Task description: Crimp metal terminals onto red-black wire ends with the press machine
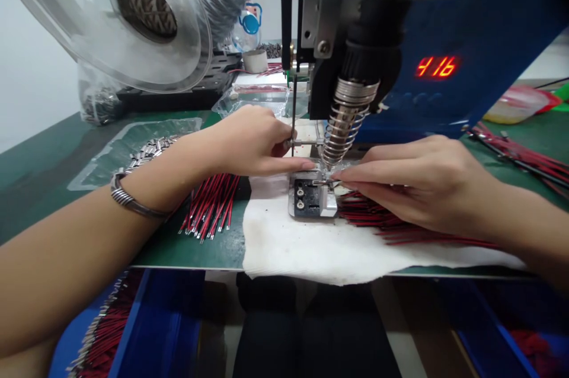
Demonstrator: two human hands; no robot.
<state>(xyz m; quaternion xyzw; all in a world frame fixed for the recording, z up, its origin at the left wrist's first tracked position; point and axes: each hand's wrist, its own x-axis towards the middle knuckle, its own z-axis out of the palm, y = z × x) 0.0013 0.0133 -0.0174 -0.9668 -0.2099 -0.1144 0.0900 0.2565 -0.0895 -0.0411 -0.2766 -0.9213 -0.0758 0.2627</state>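
Note:
My left hand (262, 141) reaches in from the left with its fingers curled and its thumb stretched onto the top of a small metal fixture (306, 197). Whatever its fingers hold is hidden. At the fixture's right side, my right hand (413, 182) pinches a thin wire with a small silvery metal end (323, 182), which lies over the fixture. Just above it, the soldering machine's spring-wrapped tip (340, 132) points down at this spot. Under my right hand lies a bundle of red and black wires (368, 212).
More red-black wires (211, 206) lie left on the green table. Behind my left forearm a clear plastic tray (111, 153) holds small metal parts (153, 150). A blue machine housing (462, 28) shows 416. A large clear reel (146, 22) stands left; white cloth (306, 253) covers the front.

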